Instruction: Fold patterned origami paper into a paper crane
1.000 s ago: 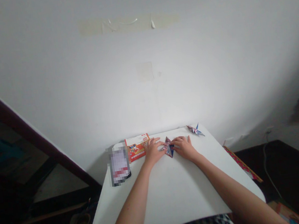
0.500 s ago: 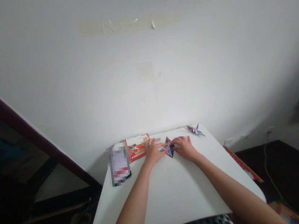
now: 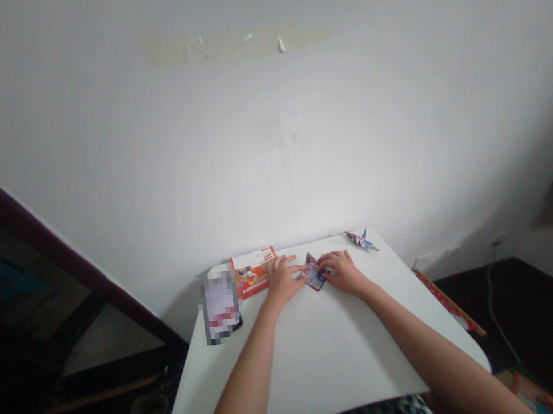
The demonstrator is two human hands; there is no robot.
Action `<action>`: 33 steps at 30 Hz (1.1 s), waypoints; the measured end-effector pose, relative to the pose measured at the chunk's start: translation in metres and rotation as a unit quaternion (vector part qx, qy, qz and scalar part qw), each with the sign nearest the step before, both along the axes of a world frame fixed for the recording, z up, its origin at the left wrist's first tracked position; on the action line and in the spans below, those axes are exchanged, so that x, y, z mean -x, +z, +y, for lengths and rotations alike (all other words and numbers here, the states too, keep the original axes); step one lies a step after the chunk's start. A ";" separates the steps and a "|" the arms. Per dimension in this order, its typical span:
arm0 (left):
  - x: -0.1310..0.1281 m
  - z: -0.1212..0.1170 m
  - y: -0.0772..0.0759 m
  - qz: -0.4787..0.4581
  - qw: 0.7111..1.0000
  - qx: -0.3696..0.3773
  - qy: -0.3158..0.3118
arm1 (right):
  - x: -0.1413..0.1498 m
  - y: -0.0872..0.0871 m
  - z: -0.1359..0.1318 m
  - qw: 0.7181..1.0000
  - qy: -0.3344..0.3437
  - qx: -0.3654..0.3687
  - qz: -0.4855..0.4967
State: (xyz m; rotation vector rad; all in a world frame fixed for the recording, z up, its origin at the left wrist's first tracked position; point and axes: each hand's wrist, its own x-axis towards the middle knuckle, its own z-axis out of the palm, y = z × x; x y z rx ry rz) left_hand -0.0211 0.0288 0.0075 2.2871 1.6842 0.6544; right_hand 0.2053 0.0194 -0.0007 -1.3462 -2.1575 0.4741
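A small piece of folded patterned paper (image 3: 314, 276), roughly diamond-shaped with blue, red and white print, lies on the white table (image 3: 324, 349) between my hands. My left hand (image 3: 285, 278) holds its left edge with thumb and index fingertip, while the other fingers spread toward an orange-red printed booklet or packet (image 3: 255, 277). On the opposite side, my right hand (image 3: 341, 271) has its fingers bent over the paper's right edge, gripping it there. The exact fingertip contact is too small to make out. A finished-looking folded paper crane (image 3: 362, 240) rests at the far right corner.
A phone-like object (image 3: 222, 306), blurred by pixelation, is at the table's left edge. A white wall (image 3: 295, 191) rises right behind the table. On the floor to the left is a roll of tape (image 3: 153, 410), and a cable (image 3: 493, 308) runs down on the right.
The right part of the folded paper has shifted under my right fingers, and more of its pale blue printed face shows. My left hand stays almost in place.
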 end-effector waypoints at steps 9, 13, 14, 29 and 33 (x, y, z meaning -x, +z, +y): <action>0.010 0.005 -0.004 0.020 0.999 0.020 -0.044 | -0.004 0.012 -0.006 0.999 0.006 -0.004 -0.036; 0.013 0.007 -0.005 0.028 0.998 0.028 -0.052 | -0.006 0.016 -0.008 0.999 0.007 0.008 -0.048; 0.014 0.007 -0.005 0.029 0.998 0.029 -0.055 | -0.006 0.016 -0.008 0.999 0.007 0.011 -0.048; 0.015 0.004 0.000 0.036 0.997 0.031 -0.064 | -0.008 0.016 -0.008 1.000 0.010 0.016 -0.021; 0.014 0.004 0.000 0.039 0.997 0.035 -0.062 | -0.009 0.014 -0.006 1.000 0.014 0.017 -0.014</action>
